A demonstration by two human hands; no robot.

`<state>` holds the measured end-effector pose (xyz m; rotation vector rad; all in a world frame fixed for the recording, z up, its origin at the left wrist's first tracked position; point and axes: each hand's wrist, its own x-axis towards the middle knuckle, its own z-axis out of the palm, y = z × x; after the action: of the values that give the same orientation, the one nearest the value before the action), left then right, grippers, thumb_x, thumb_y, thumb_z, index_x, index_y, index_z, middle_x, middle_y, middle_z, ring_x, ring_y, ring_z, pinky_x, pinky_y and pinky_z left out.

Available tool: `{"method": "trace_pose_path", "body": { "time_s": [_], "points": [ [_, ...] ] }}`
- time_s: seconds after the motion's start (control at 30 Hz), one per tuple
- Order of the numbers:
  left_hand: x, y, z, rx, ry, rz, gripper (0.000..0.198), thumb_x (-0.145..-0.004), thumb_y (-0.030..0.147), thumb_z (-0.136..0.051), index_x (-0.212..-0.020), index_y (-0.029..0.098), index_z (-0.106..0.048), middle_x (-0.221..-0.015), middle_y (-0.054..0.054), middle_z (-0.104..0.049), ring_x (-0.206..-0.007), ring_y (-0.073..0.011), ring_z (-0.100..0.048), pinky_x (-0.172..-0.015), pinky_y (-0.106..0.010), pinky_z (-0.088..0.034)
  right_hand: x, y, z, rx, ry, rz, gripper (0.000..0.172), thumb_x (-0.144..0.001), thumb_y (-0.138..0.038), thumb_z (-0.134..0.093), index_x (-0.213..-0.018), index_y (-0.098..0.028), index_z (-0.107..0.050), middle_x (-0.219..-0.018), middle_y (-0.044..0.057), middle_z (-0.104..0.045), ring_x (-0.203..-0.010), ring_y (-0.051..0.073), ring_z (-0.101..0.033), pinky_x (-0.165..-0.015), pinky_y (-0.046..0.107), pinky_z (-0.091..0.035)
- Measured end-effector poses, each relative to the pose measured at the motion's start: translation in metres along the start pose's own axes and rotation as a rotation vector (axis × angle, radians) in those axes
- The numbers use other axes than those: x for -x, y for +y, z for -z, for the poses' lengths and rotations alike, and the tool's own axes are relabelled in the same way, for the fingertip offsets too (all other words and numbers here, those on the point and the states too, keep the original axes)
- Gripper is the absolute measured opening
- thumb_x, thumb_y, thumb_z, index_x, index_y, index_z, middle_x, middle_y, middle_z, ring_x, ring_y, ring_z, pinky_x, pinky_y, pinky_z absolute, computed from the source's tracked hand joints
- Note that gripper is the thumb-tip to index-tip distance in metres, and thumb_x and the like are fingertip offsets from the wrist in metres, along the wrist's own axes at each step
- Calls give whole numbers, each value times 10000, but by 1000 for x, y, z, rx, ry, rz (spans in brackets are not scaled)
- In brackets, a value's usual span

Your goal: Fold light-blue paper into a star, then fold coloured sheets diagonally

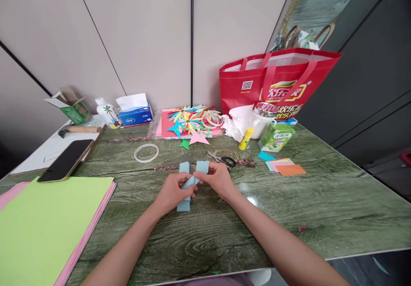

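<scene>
Both hands pinch a light blue paper strip [202,166] held just above the table. My left hand [175,188] grips its lower left part, fingers closed. Its upper right end is between the thumb and fingers of my right hand [220,180]. Under the left fingers lies another light blue paper piece [183,206], its top and bottom ends showing; the middle is hidden. Scissors [221,159] with dark handles lie just beyond the right hand. Pink [199,138] and green [184,144] folded paper stars sit farther back.
Coloured paper sheets [54,221] and a phone [66,159] lie at left, with a tape roll [146,153] nearer the middle. Small paper pieces [292,169], a glue stick [246,138], a green carton [276,138] and a red bag [250,70] are at right.
</scene>
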<state>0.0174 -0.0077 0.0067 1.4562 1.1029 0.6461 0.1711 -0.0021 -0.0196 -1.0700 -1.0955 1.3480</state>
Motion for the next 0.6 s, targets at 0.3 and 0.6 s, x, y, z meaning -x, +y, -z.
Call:
{"method": "trace_pose_path", "body": {
  "time_s": [0.3, 0.6],
  "points": [
    [3, 5, 5, 326, -133, 125, 361, -675, 402, -685, -856, 92, -646, -772, -94, -681, -547, -136, -619, -534, -258, -510, 2, -9, 1, 26, 19, -14, 208, -547, -277, -745, -650, -133, -638, -529, -20, -600, -445, 98, -492, -448, 224, -416],
    [3, 3, 5, 391, -126, 188, 365, -624, 373, -739, -810, 75, -643, -720, -106, -694, -611, -192, -658, -605, -315, -529, 1, -5, -1, 9, -19, -5, 206, -556, -285, -744, -646, -137, -633, -527, -25, -594, -447, 90, -479, -453, 220, -405]
  ]
}}
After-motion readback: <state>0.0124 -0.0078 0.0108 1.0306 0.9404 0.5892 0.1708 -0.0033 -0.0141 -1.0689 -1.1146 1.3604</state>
